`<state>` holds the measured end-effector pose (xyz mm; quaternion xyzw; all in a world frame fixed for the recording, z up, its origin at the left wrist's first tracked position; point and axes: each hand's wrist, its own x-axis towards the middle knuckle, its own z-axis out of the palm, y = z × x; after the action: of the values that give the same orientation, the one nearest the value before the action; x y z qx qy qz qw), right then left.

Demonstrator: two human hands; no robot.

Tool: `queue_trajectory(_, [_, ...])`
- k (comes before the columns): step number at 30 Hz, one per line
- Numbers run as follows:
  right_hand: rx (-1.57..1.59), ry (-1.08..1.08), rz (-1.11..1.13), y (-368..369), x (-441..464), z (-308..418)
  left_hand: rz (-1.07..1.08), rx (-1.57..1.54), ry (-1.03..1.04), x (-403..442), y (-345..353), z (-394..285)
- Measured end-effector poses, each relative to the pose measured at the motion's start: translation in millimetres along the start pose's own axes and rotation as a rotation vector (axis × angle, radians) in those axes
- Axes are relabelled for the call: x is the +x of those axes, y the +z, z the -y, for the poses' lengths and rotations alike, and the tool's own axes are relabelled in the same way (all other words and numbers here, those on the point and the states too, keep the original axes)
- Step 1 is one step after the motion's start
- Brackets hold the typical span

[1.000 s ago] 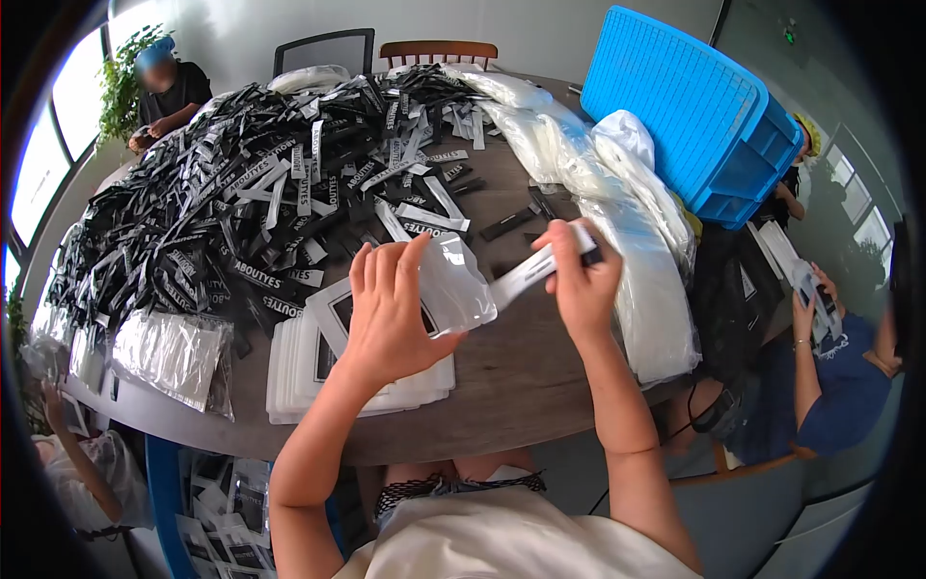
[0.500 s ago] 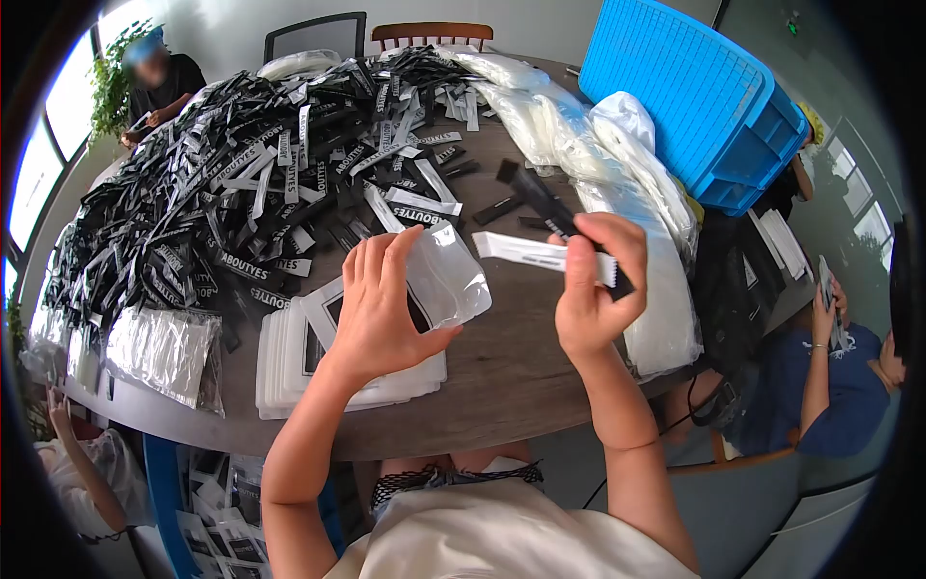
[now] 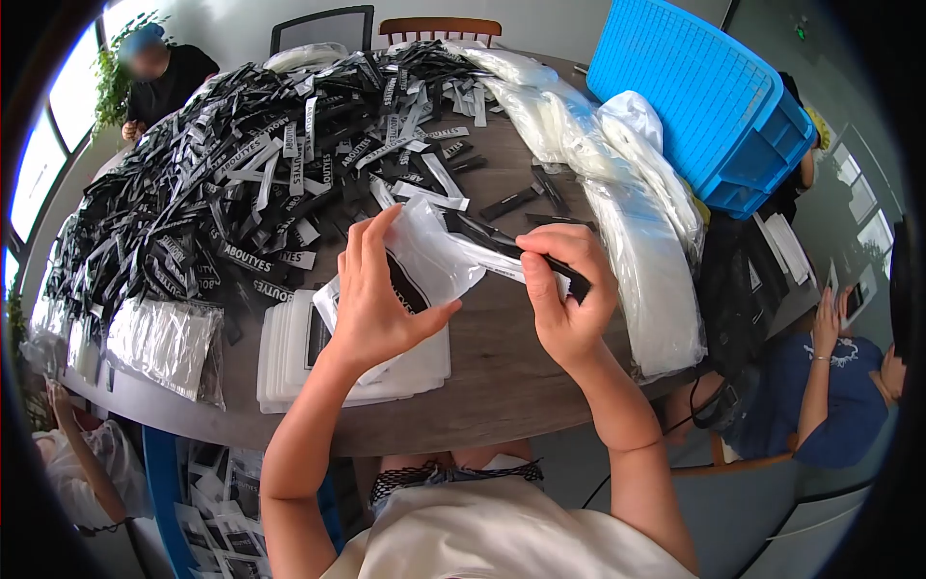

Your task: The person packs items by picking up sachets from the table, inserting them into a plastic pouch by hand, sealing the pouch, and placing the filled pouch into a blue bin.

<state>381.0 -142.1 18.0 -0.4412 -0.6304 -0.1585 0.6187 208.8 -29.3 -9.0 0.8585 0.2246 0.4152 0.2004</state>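
Note:
My left hand (image 3: 371,299) is curved round a clear plastic bag (image 3: 432,253) with a black label, its mouth facing right. Pinched in my right hand (image 3: 574,289) are a white stick packet (image 3: 500,262) and black packets (image 3: 487,232); their left ends are at the mouth of the bag. Whether the tips are inside it is hard to tell. Below my left hand lies a stack of frosted bags (image 3: 289,362). Beyond both hands, a large heap of black and silver packets (image 3: 241,174) covers the back left of the table.
Long clear plastic packs (image 3: 641,280) and a blue crate (image 3: 685,96) are on the right. A wrapped bundle (image 3: 164,347) sits at the left edge. A blue bin (image 3: 166,482) with filled bags stands below the table. Several people sit around.
My right hand has brought the white and black packets leftward to the bag's mouth. The bag has tilted in my left hand. The black packets now point left, alongside the white one.

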Motion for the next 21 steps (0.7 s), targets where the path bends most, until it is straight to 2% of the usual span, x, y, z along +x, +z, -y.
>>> queue_trajectory(3, [0.084,0.285,0.099,-2.6,0.9,4.7,-0.019,0.042,0.037,0.5,-3.5,-3.8])
queue_trajectory(6, [0.284,0.478,0.435,-7.6,6.2,-5.0,0.051,0.072,0.175,-3.7,0.6,-9.6])
queue_trajectory(7, [0.281,0.428,0.38,-1.5,-1.4,-14.0,0.079,0.095,0.176,-7.0,4.9,-10.7])
queue_trajectory(10, [0.251,0.599,0.026,11.1,-10.6,-14.1,0.086,0.11,0.133,-8.8,9.1,-16.0])
queue_trajectory(15, [-0.163,0.039,0.135,14.9,-10.2,-16.3,0.009,0.117,0.066,-9.8,12.3,-18.7])
queue_trajectory(16, [-0.023,0.166,0.185,18.1,-12.6,-9.7,-0.022,0.13,0.07,-9.6,13.0,-17.3])
queue_trajectory(17, [0.008,0.135,0.25,18.8,-11.7,-8.8,-0.053,0.144,0.074,-9.5,13.6,-16.1])
queue_trajectory(19, [0.131,0.212,0.401,18.3,-11.4,-10.1,-0.072,0.11,0.075,-9.7,14.7,-14.4])
queue_trajectory(21, [0.315,0.432,0.567,12.2,-13.0,-12.8,-0.072,0.071,0.104,-9.5,12.7,-18.0])
